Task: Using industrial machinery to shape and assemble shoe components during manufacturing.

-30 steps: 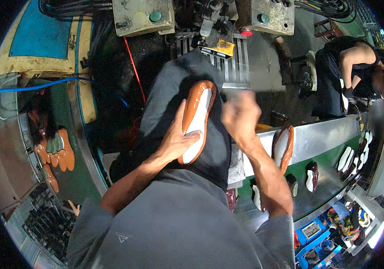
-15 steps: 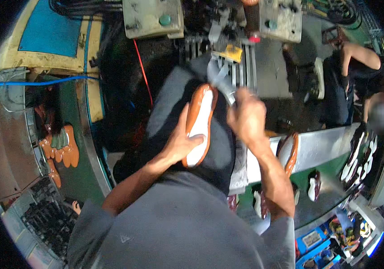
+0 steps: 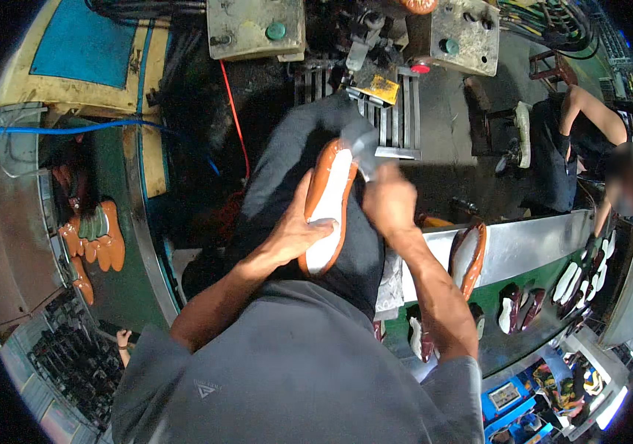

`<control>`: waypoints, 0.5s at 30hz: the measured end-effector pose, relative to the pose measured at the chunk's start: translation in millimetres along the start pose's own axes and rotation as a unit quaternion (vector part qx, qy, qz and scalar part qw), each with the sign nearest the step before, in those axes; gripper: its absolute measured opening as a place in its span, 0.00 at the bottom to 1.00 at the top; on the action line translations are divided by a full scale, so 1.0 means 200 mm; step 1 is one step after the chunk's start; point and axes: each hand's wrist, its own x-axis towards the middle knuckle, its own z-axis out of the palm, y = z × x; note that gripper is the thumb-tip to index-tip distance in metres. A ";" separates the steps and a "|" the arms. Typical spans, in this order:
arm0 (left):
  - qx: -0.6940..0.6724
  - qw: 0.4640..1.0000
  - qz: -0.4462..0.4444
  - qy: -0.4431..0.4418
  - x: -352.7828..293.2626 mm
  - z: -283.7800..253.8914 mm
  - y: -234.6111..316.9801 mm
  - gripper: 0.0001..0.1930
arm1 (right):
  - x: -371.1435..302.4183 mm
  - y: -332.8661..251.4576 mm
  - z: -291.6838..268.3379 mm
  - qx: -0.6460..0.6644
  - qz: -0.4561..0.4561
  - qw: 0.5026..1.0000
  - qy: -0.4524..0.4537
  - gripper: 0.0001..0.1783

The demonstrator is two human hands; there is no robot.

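Note:
An orange-brown shoe upper with a white underside (image 3: 330,214) lies bottom-up across my lap, its narrow toe pointing away from me. My left hand (image 3: 294,231) is closed round its near left side, thumb pressed on the white underside. My right hand (image 3: 390,198), a fist smeared by motion, grips a hammer (image 3: 361,148) whose blurred grey metal head is at the toe's right side. Whether the head touches the toe, I cannot tell.
A metal-edged bench (image 3: 531,238) on the right carries another orange-brown shoe (image 3: 468,259); dark red shoes (image 3: 509,309) stand on the green surface beside it. Control boxes (image 3: 257,29) and a slatted metal rack (image 3: 398,129) are ahead. Another person (image 3: 590,122) works at far right.
My right hand and the hammer have come left and slightly nearer me, toward the shoe's toe. My left hand and the shoe have stayed nearly still.

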 end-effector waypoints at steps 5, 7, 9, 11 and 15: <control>-0.151 0.987 -0.028 -0.036 -0.01 -0.11 -0.03 0.53 | 0.04 -0.14 -0.32 0.203 -0.022 0.976 0.071 0.13; -0.143 0.989 -0.013 -0.038 0.01 -0.09 -0.03 0.53 | 0.02 -0.24 -0.29 0.346 0.127 0.908 0.201 0.10; -0.137 0.989 0.007 -0.047 0.02 -0.08 -0.04 0.52 | 0.01 -0.12 -0.02 0.053 0.010 0.998 0.023 0.10; -0.221 0.972 -0.068 -0.040 0.03 -0.17 -0.10 0.50 | 0.06 -0.15 -0.10 0.002 -0.019 0.989 -0.146 0.13; -0.346 0.935 -0.035 -0.075 -0.13 -0.31 -0.04 0.45 | -0.12 -0.14 -0.21 0.223 0.056 0.972 0.046 0.10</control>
